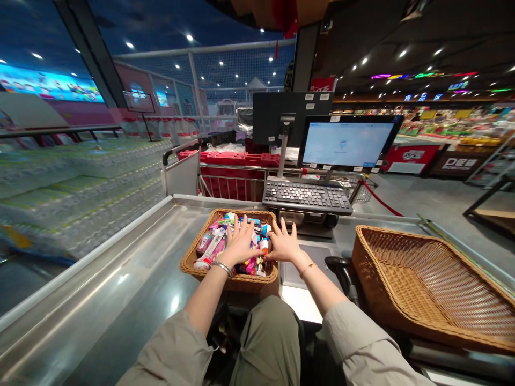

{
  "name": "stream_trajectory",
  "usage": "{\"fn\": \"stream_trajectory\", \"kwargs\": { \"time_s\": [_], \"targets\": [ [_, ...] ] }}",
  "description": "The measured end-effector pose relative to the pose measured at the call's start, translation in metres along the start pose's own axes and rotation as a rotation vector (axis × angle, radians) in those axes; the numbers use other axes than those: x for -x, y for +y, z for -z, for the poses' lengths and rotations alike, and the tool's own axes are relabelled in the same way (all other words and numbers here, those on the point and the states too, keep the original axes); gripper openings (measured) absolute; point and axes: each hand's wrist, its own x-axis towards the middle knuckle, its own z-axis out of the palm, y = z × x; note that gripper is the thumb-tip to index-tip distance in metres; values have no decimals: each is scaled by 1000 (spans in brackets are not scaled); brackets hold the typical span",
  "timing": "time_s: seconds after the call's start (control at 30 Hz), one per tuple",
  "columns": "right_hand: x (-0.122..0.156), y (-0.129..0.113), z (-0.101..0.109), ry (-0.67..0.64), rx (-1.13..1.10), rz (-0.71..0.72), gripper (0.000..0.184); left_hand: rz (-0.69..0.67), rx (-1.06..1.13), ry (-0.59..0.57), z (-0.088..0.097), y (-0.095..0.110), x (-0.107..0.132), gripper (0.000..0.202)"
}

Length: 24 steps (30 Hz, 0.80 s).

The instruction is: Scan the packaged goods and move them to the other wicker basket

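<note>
A small brown wicker basket (189, 264) stands on the metal counter before me, filled with colourful small packages and tubes (213, 246). Over its contents lies my left hand (240, 242), fingers spread, with a bracelet on the wrist. My right hand (284, 244) is at the basket's right rim, its fingers also stretched apart and the thumb reaching toward the items. Neither hand grips anything that I can see. Some of the items are hidden beneath my left hand.
A larger wicker basket (402, 273) stands at the right. Behind the small basket are a black keyboard (308, 195), a lit monitor (348, 143) and a metal cart (237, 179). The steel counter (161, 273) stretches left, beside stacked bottle packs (80, 182). A black handle-shaped device (341, 271) lies by the large basket.
</note>
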Motion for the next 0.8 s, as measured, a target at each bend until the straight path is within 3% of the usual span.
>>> {"fn": "stream_trajectory", "kwargs": {
  "time_s": [0.3,0.43,0.53,0.63,0.8],
  "targets": [
    [-4,-11,-11,44,30,-40,90,11,-13,-29,1,6,3,93],
    [-2,-3,-10,70,-6,-62,88,25,-33,-16,-1,10,1,86],
    [6,24,-2,110,-31,-139,88,38,-34,22,-3,12,-2,78],
    [23,65,4,182,-5,-299,72,31,-52,49,-8,13,-6,77],
    [61,125,-9,215,94,-643,45,-32,-93,68,-20,13,-13,76]
  ]
}}
